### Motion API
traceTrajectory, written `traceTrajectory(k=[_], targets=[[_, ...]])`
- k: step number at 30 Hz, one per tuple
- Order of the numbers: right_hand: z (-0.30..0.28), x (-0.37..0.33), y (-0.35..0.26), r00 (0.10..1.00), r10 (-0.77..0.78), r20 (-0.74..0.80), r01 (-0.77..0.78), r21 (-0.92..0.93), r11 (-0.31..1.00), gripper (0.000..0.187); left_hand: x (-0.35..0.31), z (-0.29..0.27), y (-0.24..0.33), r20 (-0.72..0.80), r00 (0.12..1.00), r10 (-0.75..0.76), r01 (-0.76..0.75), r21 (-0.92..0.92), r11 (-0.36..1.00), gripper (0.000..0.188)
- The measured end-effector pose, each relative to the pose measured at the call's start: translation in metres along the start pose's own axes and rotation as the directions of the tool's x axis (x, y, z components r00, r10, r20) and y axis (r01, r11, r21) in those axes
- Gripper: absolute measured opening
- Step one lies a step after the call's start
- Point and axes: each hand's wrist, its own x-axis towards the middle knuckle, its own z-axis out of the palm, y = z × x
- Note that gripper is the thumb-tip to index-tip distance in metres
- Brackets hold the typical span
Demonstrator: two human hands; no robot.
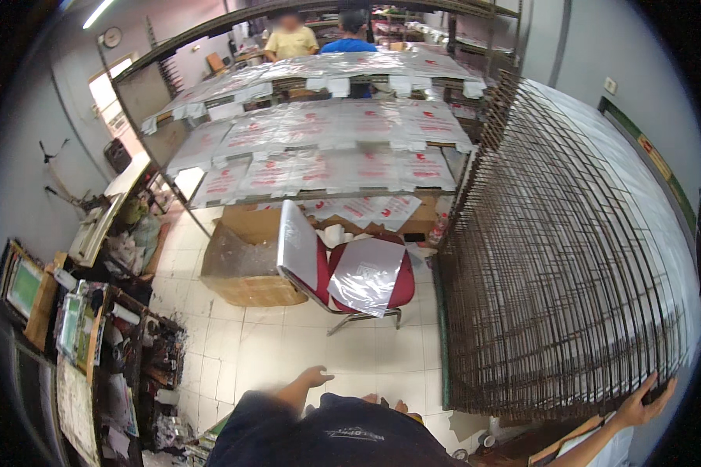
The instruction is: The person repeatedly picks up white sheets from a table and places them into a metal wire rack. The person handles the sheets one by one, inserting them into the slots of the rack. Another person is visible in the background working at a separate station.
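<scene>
At the lower right, my right hand (645, 403) grips the near corner of a tall wire drying rack (549, 257), its thumb and fingers spread around the edge. The rack has many dark wire shelves, with pale sheets showing between them along the right side. My left hand (315, 377) hangs over the tiled floor in front of my body, fingers loosely stretched and holding nothing. Nearest to it is a red-seated metal chair (401, 296) with a clear plastic-wrapped sheet (366, 280) on the seat and a white panel (299, 245) against its backrest.
An open cardboard box (249, 284) stands left of the chair. Behind them, a shelf frame bears rows of plastic bags with red print (343, 171). Cluttered shelves with screen frames (25, 282) line the left wall. Two people (292, 40) are beyond the shelves.
</scene>
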Motion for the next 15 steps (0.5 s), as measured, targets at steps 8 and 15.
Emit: traceTrajectory(k=[8, 15], targets=[[-0.006, 0.009, -0.032, 0.999, 0.044, 0.002, -0.044, 0.049, 0.998, 0.038, 0.004, -0.013, 0.007, 0.057, 0.998, 0.001, 0.001, -0.035, 0.999, 0.071], [-0.009, 0.012, -0.04, 0.994, 0.109, 0.005, -0.109, 0.019, 0.994, 0.038, 0.005, -0.002, -0.009, 0.076, 0.997, -0.027, 0.031, -0.042, 0.999, 0.071]])
